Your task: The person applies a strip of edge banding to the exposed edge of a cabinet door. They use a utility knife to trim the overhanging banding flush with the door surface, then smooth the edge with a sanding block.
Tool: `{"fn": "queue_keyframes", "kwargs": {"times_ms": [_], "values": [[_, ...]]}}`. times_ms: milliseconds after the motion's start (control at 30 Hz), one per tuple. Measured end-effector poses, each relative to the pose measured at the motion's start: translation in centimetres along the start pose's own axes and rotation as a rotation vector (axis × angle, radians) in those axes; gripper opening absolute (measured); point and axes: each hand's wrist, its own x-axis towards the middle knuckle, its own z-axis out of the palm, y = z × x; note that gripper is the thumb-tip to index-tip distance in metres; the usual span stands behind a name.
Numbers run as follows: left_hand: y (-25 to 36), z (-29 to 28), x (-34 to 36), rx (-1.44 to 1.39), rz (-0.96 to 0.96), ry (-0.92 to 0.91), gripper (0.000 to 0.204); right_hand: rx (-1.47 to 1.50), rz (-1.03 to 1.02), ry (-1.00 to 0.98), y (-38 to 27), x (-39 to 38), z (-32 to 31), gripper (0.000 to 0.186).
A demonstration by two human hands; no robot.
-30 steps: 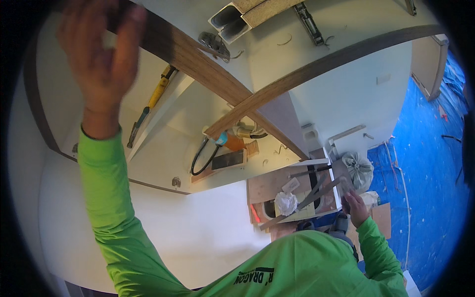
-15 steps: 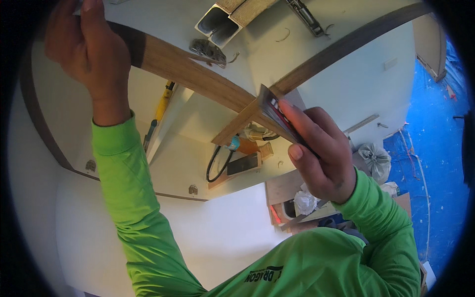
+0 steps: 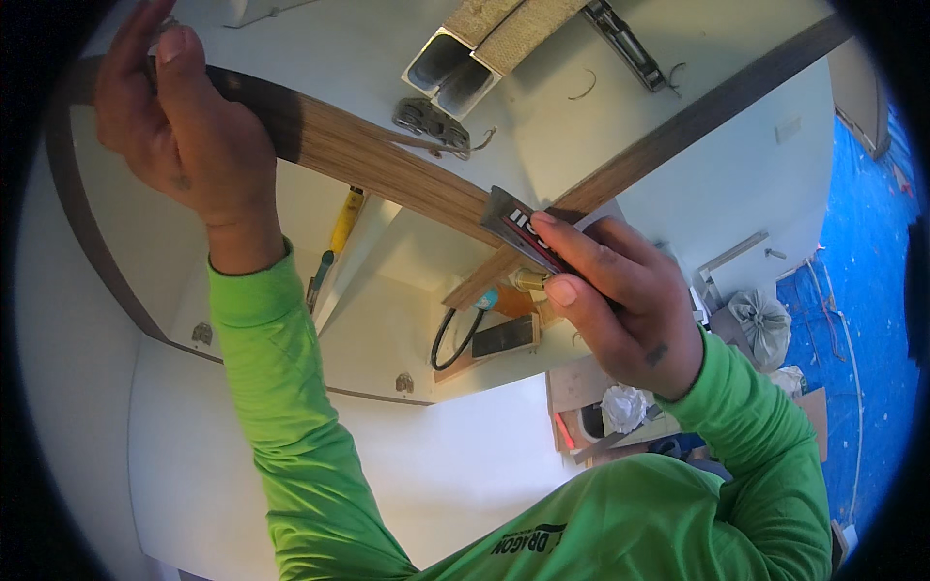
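My left hand [image 3: 199,136] lies over the dark end of a wood edging strip [image 3: 387,165] at the upper left. Its thumb and fingers are apart and stretched upward; some fingertips are partly hidden. Near the middle, my right hand [image 3: 630,300] pinches a flat blade-like piece [image 3: 528,228] between thumb and fingers. That piece has a grey edge and a dark face with a red stripe and pale lettering. Its grey end meets the strip close to where a second wood edging [image 3: 697,111] joins; whether it presses there I cannot tell.
A hinge-like metal fitting [image 3: 426,121], a rectangular metal tube [image 3: 450,73] and a dark metal slide [image 3: 625,44] lie on the pale panel. Below the strip are a yellow tool [image 3: 344,223] and a black cable loop [image 3: 436,339]. Blue sheeting [image 3: 862,261] covers the floor right.
The whole view has shifted, so the scene sits farther right and lower. The blade-like piece has moved left along the strip and turned its face more toward me. My left hand stays in place on the strip.
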Motion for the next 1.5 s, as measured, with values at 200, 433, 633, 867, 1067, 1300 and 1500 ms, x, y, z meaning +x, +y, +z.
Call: {"fn": "queue_keyframes", "kwargs": {"times_ms": [200,433,633,867,1067,1300,1500], "values": [[0.2,0.5,0.0,0.008,-0.009,0.016,0.030,-0.002,-0.045,0.038,0.6,0.1,0.4,0.044],[1.0,0.2,-0.3,0.020,-0.164,0.035,0.029,-0.050,-0.063,0.041,0.2,0.8,0.6,0.045],[0.3,0.1,0.0,0.001,-0.030,0.011,0.029,-0.129,-0.021,-0.006,-0.6,0.5,0.5,0.046],[0.7,0.5,-0.3,-0.013,-0.101,0.049,0.030,-0.140,-0.016,0.003,-1.2,0.4,0.6,0.046],[0.6,0.3,-0.4,0.013,-0.089,0.033,0.030,-0.134,-0.081,0.088,-0.8,1.2,1.3,0.044],[0.5,0.7,-0.4,-0.046,-0.092,0.066,0.031,-0.145,-0.096,0.093,-0.7,0.8,1.2,0.043],[0.9,0.7,-0.4,-0.049,-0.139,0.077,0.031,-0.105,-0.060,0.105,-1.0,0.9,1.5,0.042]]}}
